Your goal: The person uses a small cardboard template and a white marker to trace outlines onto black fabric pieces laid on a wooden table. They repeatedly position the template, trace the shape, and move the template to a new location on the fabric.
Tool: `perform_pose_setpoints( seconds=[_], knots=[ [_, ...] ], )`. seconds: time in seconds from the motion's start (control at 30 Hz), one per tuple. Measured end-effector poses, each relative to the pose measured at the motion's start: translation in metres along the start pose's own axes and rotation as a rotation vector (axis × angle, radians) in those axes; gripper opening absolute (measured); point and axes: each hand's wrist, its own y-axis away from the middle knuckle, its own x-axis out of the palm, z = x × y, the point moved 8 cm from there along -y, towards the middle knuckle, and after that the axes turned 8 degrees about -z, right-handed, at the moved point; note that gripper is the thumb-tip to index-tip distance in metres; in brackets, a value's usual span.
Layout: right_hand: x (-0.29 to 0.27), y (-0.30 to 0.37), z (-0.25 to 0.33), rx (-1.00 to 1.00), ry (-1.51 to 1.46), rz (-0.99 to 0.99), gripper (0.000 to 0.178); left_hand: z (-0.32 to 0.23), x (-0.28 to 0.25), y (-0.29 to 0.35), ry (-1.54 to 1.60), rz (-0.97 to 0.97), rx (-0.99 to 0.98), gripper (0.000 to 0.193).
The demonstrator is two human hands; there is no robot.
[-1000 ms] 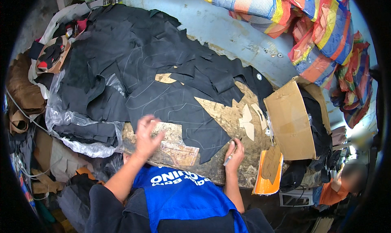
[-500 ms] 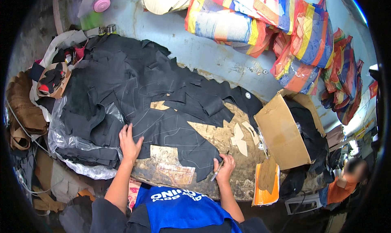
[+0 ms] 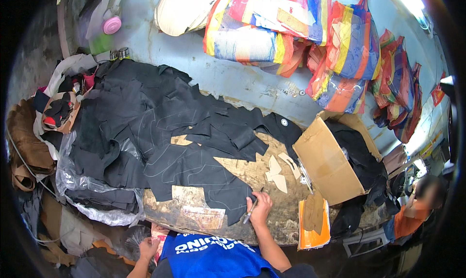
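Bright blue garment (image 3: 218,261) I view from afar, white lettering (image 3: 207,244), dark sleeve (image 3: 302,272), bare left hand (image 3: 147,249), ungloved right hand (image 3: 260,207)

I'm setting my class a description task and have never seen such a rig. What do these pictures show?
There is no machine: these are a person's own bare hands. A fisheye camera worn on the head looks down at them, so straight edges bend near the rim. On the stained table lies black material marked with pale outlines; small cream cut-outs and an open cardboard box are to its right. The right hand holds a pen at the material's right-hand edge. The left hand is low, near the table's front edge; whether it grips anything is unclear.
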Motion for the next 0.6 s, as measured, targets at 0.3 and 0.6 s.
perform_pose_setpoints(
  seconds=[0.3, 0.6],
  knots=[
    [-0.001, 0.002, -0.001, -0.01, 0.019, -0.01, 0.024, 0.07, 0.049, 0.008, -0.251, 0.714, -0.107, 0.066],
    [-0.003, 0.005, -0.002, -0.017, -0.003, -0.023, 0.026, 0.027, 0.05, 0.005, -0.285, 0.529, 0.049, 0.074]
  ],
)
